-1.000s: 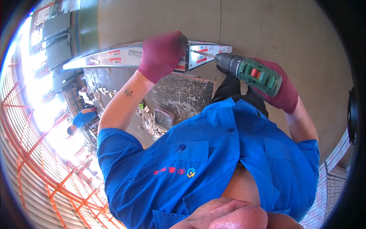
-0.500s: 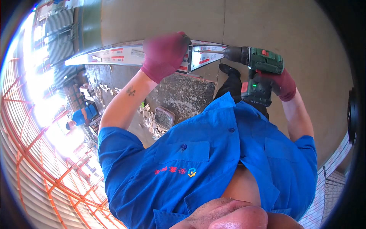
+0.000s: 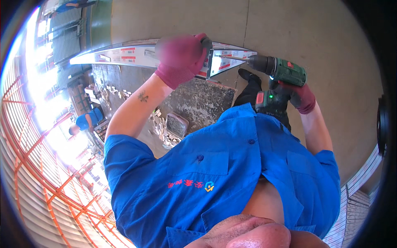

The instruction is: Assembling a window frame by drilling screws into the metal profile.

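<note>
My left hand (image 3: 182, 58), in a dark red glove with dark fingertips, is closed over the edge of a long white-and-silver metal profile (image 3: 140, 58) at its corner. Part of this hand is blurred. The profile carries a film with red printed labels. My right hand (image 3: 302, 97), also gloved, grips the handle of a green and black cordless drill (image 3: 289, 72). From its chuck a long thin bit (image 3: 233, 58) points left, its tip at the profile's end face (image 3: 223, 62) beside my left fingers. Whether the tip touches a screw is too small to tell.
Below the profile is a worn, dark-topped table (image 3: 202, 99) with a grey tray (image 3: 177, 125) and scattered small pieces (image 3: 159, 128) near it. Another person in blue (image 3: 89, 120) is at the left. Stacked profiles (image 3: 351, 198) lie at the lower right.
The drill has tilted, its chuck now higher than its rear and its battery end swung left. A small light shows under its chuck. My left hand stays on the profile, slightly further right.
</note>
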A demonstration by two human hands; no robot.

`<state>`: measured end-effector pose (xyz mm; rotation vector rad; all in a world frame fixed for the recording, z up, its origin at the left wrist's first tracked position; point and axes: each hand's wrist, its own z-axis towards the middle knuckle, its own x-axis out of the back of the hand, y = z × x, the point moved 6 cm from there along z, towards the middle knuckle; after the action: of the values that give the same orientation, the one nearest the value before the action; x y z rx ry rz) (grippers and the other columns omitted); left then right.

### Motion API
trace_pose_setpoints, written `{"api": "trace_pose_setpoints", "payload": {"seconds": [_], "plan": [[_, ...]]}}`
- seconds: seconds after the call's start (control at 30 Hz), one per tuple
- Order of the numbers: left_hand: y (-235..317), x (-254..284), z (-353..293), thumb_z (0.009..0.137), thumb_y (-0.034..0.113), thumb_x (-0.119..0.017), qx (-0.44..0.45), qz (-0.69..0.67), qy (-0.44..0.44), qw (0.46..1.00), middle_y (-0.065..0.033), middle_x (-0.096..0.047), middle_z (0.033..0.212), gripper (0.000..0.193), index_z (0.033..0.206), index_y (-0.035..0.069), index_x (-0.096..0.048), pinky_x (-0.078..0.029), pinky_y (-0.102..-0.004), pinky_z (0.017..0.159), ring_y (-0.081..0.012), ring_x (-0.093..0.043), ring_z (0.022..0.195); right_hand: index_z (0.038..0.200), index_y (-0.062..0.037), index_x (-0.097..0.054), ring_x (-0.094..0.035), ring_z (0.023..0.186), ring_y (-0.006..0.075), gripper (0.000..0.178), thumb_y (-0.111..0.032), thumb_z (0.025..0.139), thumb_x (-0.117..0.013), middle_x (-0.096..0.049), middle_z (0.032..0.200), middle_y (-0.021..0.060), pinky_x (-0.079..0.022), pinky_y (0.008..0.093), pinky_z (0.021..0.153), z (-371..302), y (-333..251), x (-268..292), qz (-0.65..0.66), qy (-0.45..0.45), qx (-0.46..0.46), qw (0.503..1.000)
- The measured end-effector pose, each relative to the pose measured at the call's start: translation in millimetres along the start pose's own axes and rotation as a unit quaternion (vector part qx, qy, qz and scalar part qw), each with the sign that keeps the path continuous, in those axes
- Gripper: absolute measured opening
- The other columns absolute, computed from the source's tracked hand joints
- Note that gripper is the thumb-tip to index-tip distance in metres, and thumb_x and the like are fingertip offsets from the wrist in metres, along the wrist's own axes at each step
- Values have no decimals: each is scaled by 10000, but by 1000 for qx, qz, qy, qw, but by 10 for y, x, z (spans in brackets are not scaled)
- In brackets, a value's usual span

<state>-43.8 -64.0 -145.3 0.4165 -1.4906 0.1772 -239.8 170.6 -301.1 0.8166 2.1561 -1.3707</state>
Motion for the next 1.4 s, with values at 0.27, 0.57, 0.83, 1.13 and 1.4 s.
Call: {"api": "trace_pose_setpoints", "payload": {"seconds": [0.27, 0.57, 0.83, 1.13, 1.4], "plan": [[-6, 13, 30, 976, 249, -630, -5, -4, 20, 1000, -134, -740, 907, 203, 1091, 89, -679, -558, -455, 763, -346, -718, 844, 1292, -84, -700, -723, 1048, 184, 483, -71, 838, -862, -765, 1099, 73, -581, 388, 943, -20, -808, -198, -374, -39, 199, 905], [-11, 5, 8, 980, 266, -638, 8, 21, 14, 1000, -125, -743, 892, 204, 1086, 96, -677, -561, -459, 730, -338, -723, 835, 1247, -52, -707, -735, 1023, 211, 386, -70, 878, -816, -761, 1089, 107, -593, 394, 923, -22, -238, 31, -125, -4, 7, 992], [-43, -37, 12, 980, 281, -634, -3, 31, 27, 999, -109, -754, 905, 246, 1162, 117, -656, -576, -453, 725, -338, -733, 842, 1151, -31, -719, -714, 917, 201, 333, -94, 825, -738, -741, 998, 99, -581, 353, 811, 60, 175, -106, 20, -63, 35, 997], [-72, -43, 38, 981, 276, -633, 0, 23, 15, 1000, -122, -748, 885, 233, 1145, 112, -657, -575, -457, 692, -340, -735, 808, 1184, -65, -739, -704, 977, 151, 261, -87, 926, -774, -764, 1053, 52, -570, 342, 885, -134, -90, -276, -144, 2, 135, 980], [-47, -51, 72, 974, 277, -636, -6, 32, 35, 999, -125, -746, 872, 233, 1131, 108, -666, -574, -464, 686, -343, -734, 795, 1235, -48, -722, -712, 999, 156, 298, -119, 950, -768, -767, 1083, 56, -572, 350, 910, -88, -22, -195, -152, 5, 123, 981]]}}
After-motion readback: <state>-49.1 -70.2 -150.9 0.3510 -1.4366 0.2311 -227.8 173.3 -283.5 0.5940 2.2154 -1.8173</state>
